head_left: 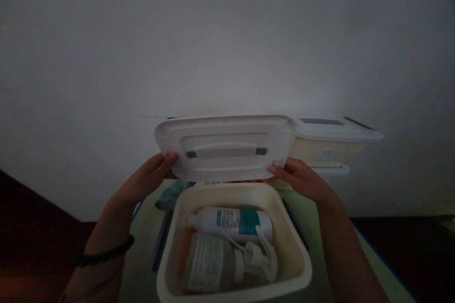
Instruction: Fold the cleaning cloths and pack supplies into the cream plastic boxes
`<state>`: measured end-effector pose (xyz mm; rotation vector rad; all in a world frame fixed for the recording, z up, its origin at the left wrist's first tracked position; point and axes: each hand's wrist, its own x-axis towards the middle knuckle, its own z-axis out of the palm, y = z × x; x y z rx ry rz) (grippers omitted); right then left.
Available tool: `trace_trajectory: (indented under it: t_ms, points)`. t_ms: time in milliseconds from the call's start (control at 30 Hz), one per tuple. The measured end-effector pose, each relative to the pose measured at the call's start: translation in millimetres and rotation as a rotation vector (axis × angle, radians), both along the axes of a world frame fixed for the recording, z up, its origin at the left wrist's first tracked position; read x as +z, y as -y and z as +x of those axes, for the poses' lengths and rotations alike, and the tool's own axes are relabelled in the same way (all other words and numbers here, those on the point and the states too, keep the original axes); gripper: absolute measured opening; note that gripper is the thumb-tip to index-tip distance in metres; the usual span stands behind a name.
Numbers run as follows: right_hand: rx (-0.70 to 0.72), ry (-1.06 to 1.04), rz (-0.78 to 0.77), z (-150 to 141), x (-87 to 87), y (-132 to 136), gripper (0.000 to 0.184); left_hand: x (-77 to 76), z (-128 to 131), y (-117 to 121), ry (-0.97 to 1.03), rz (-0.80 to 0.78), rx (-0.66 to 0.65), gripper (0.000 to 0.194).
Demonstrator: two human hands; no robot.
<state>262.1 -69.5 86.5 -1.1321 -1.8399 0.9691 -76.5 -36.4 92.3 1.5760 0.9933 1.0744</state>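
Both my hands hold a white plastic lid [223, 130], tilted up above the far side of an open cream box [164, 274]. My left hand [156, 170] grips the lid's left end, thumb on the face turned toward me. At the right end my right hand [298, 175] pinches it the same way. Inside the box lie a white bottle [227, 220] with a teal label band and a clear bottle [209, 262] with a pale label. White tubing and a cap [254, 253] are beside them. Something orange shows at the box's left inner wall.
A second cream box [327, 151] with a white lid stands behind to the right, near the wall [227, 33]. Dark side latches [162, 241] flank the open box. Patterned cloth [174, 193] lies behind it on the green tabletop [138, 270].
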Motion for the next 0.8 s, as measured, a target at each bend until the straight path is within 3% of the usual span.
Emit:
trace_trajectory:
  t_ms: [133, 333, 667, 800]
  points:
    - [-0.025, 0.046, 0.032, 0.4, -2.6, -3.2, 0.031, -7.6, -6.2, -6.3, 0.059, 0.023, 0.087, 0.048]
    - [-0.052, 0.022, 0.038, 0.7, -10.3, -9.7, 0.03, -10.3, -3.7, -8.6, 0.073, -0.066, 0.008, 0.058]
    - [0.084, 0.143, -0.213, 16.4, -13.4, -1.3, 0.038, -18.4, -3.7, -5.1, 0.042, -0.245, -0.319, 0.062]
    - [0.067, 0.177, -0.257, 19.5, -11.4, 0.9, 0.045, -21.3, -5.0, -2.8, 0.063, -0.26, -0.41, 0.061]
